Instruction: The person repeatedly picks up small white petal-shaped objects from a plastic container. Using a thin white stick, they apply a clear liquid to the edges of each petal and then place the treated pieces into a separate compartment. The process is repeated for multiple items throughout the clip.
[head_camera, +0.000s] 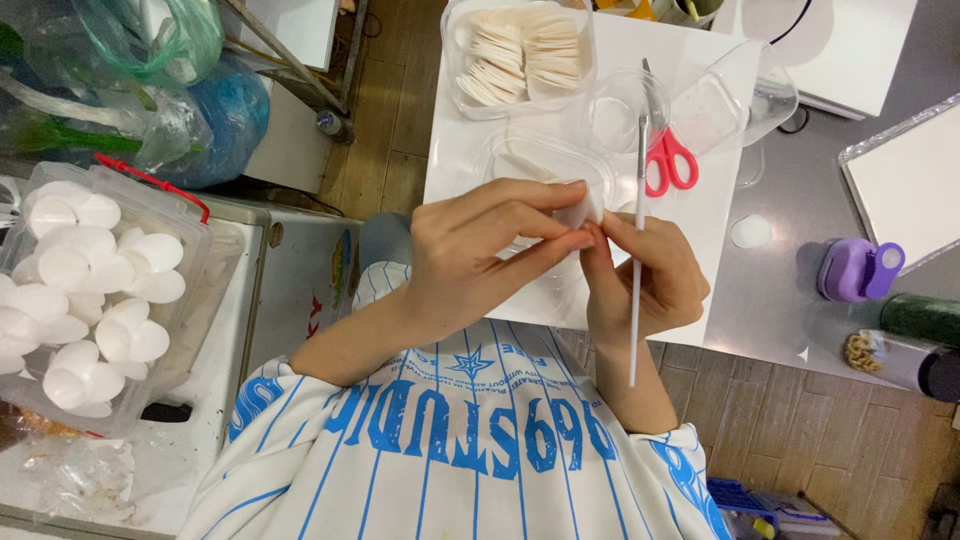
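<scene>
Over the white board (720, 200) on the counter, my left hand (480, 250) and right hand (645, 280) pinch a small white paper disc (580, 212) between fingertips; the right also grips a thin white brush (637, 270).

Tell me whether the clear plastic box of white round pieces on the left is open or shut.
Open. The clear plastic box has no lid over it, and its white round pieces lie heaped and uncovered above the rim.

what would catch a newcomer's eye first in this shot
At centre, the left hand and right hand pinch a small white disc between them, and the right hand also holds a thin white stick. Red-handled scissors lie just beyond on the white board. At far left sits a clear bin of white discs.
</scene>
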